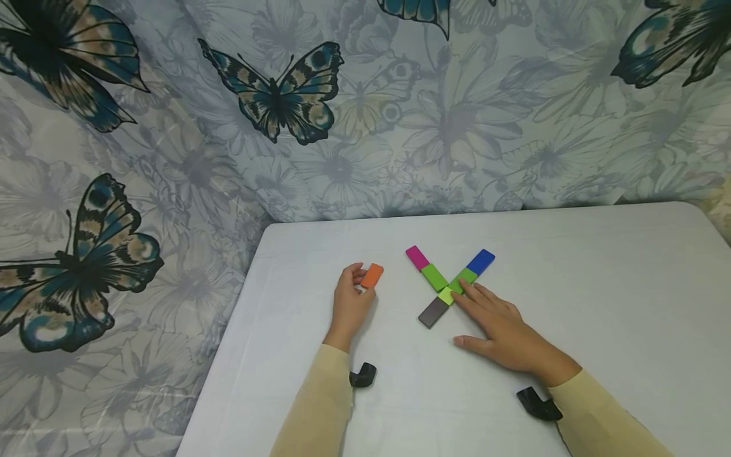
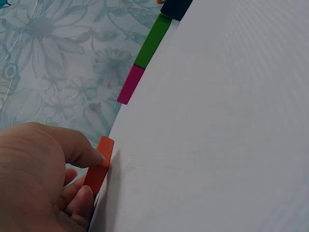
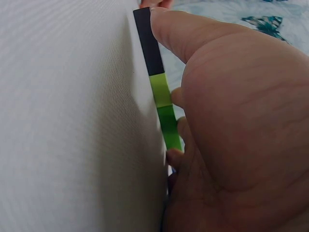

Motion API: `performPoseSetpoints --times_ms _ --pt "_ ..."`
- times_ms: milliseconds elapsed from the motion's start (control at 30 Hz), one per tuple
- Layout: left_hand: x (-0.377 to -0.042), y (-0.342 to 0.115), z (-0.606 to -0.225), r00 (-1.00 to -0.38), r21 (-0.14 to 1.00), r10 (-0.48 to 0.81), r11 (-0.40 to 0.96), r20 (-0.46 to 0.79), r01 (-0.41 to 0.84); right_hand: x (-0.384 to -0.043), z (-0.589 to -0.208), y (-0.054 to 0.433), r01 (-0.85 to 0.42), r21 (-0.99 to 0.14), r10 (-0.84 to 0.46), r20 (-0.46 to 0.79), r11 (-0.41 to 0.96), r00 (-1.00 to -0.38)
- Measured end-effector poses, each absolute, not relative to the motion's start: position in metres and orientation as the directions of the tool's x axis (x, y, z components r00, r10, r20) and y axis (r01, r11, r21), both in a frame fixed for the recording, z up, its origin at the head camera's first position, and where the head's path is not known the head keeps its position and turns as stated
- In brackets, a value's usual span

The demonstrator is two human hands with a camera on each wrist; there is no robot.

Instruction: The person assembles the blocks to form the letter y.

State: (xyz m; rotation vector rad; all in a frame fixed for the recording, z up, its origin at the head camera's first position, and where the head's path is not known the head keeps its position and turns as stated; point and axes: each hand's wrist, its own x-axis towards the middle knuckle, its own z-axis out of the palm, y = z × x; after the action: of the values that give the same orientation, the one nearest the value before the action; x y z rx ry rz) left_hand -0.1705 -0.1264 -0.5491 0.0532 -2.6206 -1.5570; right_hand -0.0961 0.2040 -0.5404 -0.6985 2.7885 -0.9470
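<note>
Several flat coloured blocks form a Y-like figure on the white table. Its upper left arm is a magenta block (image 1: pixel 417 257) and a green block (image 1: pixel 434 278); its upper right arm, a blue block (image 1: pixel 481 261) and a second green block (image 1: pixel 463 279). Below the meeting point lie a lime block (image 1: pixel 446 296) and a dark grey block (image 1: pixel 433 312). Left of the figure, my left hand (image 1: pixel 351 306) pinches an orange block (image 2: pixel 100 169) between thumb and fingers. My right hand (image 1: pixel 505 330) lies with fingers extended, fingertips at the lime and right green blocks.
The white table (image 1: pixel 599 279) reaches back to a wall covering (image 1: pixel 457 133) with butterflies and flowers. A black wrist device (image 1: pixel 363 375) sits by the left cuff, and another black device (image 1: pixel 539 404) by the right cuff.
</note>
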Motion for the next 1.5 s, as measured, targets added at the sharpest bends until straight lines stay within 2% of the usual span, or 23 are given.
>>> performPoseSetpoints --times_ms 933,1500 --pt "-0.1679 -0.1247 -0.5464 -0.991 0.807 -0.005 0.581 0.131 0.104 -0.0947 -0.5395 0.2057 -0.385 -0.602 -0.455 0.04 0.7 -0.889" --pt "-0.1638 -0.1287 -0.5434 -0.994 0.887 -0.031 0.456 0.104 0.078 -0.0936 -0.5397 0.2053 -0.395 -0.611 -0.463 0.051 0.687 -0.885"
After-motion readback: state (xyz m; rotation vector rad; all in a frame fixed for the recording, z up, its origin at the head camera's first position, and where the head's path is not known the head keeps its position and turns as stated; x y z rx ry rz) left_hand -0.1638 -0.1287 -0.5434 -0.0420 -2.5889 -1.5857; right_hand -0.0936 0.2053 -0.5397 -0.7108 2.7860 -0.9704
